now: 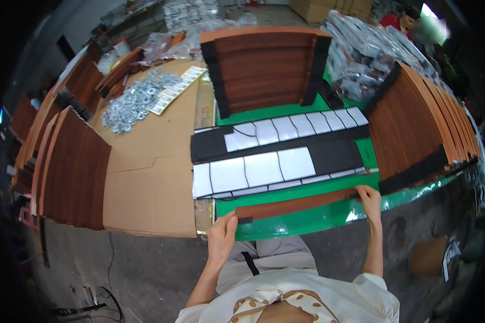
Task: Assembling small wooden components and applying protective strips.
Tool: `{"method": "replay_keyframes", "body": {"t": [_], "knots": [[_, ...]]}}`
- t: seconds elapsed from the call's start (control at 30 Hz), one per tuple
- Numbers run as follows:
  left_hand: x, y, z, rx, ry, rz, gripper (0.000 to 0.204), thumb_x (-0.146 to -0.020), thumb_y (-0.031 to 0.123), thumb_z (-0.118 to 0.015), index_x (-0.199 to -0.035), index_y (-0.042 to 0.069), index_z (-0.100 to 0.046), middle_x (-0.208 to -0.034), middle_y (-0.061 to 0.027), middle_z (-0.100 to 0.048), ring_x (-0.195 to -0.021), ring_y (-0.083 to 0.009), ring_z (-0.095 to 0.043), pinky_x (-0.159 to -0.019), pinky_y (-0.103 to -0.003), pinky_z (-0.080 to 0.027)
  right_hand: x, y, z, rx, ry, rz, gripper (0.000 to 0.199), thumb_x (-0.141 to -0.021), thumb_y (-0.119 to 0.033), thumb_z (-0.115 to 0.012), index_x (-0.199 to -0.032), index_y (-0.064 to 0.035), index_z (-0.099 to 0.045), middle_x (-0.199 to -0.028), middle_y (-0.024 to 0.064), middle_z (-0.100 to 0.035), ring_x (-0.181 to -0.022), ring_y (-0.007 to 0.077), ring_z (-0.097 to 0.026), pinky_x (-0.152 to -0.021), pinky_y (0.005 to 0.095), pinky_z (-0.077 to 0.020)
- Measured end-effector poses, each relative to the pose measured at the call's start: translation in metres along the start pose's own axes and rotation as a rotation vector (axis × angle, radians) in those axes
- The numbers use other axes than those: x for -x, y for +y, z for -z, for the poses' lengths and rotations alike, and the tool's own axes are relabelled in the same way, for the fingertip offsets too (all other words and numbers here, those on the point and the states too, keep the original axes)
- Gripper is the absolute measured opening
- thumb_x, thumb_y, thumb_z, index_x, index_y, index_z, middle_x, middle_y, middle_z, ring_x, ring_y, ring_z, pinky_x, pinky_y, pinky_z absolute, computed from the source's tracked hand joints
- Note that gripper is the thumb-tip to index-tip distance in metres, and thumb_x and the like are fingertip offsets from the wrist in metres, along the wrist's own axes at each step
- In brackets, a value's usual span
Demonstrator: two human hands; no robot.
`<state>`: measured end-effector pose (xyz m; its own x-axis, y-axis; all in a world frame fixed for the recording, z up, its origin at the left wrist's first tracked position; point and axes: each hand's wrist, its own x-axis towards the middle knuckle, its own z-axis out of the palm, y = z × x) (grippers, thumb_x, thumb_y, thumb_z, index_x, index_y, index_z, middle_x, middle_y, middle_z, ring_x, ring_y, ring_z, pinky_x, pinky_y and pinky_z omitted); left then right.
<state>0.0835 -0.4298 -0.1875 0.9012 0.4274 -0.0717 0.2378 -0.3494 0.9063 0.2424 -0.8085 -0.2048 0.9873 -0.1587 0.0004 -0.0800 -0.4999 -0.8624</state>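
Observation:
A long brown wood-grain strip (299,205) with black patches at its ends lies along the near side of the green table covering (285,227). My left hand (221,237) is closed on its left end, thumb and fingers pinched together. At the strip's right end, my right hand (369,202) grips near the other black patch. Beyond the strip sit two rows of black strips on white backing, one nearer (258,171) and one farther (296,131), both lying side to side.
Brown wood-grain panels stand at the back (265,70), stacked at the right (412,118) and at the left (73,172). A heap of shiny metal pieces (134,102) lies on the cardboard (145,188). Plastic-wrapped parts (355,54) are piled behind. Another person (401,22) is at the far right.

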Motion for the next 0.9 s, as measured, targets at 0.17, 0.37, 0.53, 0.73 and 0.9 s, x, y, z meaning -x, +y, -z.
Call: {"method": "replay_keyframes", "body": {"t": [0.17, 0.37, 0.53, 0.73, 0.9], "knots": [[-0.048, 0.05, 0.034, 0.039, 0.166, -0.296, 0.033, -0.089, 0.016, -0.059, -0.114, -0.006, -0.059, -0.099, -0.017, -0.066, -0.088, -0.0207, -0.063, -0.075, -0.032, -0.049, -0.02, -0.087, 0.014, -0.292, 0.025, 0.202, 0.022, -0.091, -0.007, -0.053, -0.11, 0.0018, -0.06, -0.096, 0.0014, -0.059, -0.08, 0.0073, -0.053, -0.072, 0.0212, -0.0417], [-0.193, 0.152, 0.071, 0.044, 0.286, -0.644, 0.044, -0.093, 0.021, -0.053, -0.128, -0.005, -0.047, -0.123, -0.0161, -0.058, -0.112, -0.0207, -0.055, -0.094, -0.029, -0.04, -0.135, -0.185, -0.012, -0.413, 0.047, 0.524, 0.04, -0.094, -0.015, -0.05, -0.13, 0.0027, -0.044, -0.128, 0.0144, -0.051, -0.122, 0.0213, -0.045, -0.104, 0.0317, -0.031], [-0.288, 0.192, 0.088, 0.122, 0.211, -0.555, 0.047, -0.093, 0.022, -0.051, -0.131, -0.005, -0.045, -0.129, -0.0154, -0.053, -0.12, -0.0206, -0.049, -0.099, -0.028, -0.036, -0.212, -0.241, -0.041, -0.391, 0.018, 0.595, 0.045, -0.095, -0.023, -0.05, -0.132, 0.0023, -0.043, -0.13, 0.0159, -0.049, -0.125, 0.022, -0.044, -0.105, 0.0315, -0.0293], [-0.342, 0.192, 0.078, 0.138, 0.199, -0.464, 0.048, -0.093, 0.024, -0.051, -0.13, -0.006, -0.045, -0.13, -0.0166, -0.052, -0.119, -0.0213, -0.05, -0.1, -0.029, -0.036, -0.273, -0.259, -0.066, -0.315, -0.023, 0.554, 0.049, -0.095, -0.029, -0.05, -0.132, 0.0025, -0.042, -0.132, 0.0148, -0.048, -0.125, 0.0224, -0.044, -0.104, 0.031, -0.0304], [-0.355, 0.179, 0.07, 0.048, 0.185, -0.452, 0.047, -0.093, 0.023, -0.051, -0.13, -0.006, -0.044, -0.129, -0.0179, -0.053, -0.118, -0.022, -0.051, -0.099, -0.029, -0.037, -0.304, -0.253, -0.075, -0.3, -0.035, 0.517, 0.05, -0.095, -0.031, -0.049, -0.132, 0.0008, -0.043, -0.129, 0.0137, -0.05, -0.123, 0.0221, -0.045, -0.103, 0.0326, -0.0323]]}}
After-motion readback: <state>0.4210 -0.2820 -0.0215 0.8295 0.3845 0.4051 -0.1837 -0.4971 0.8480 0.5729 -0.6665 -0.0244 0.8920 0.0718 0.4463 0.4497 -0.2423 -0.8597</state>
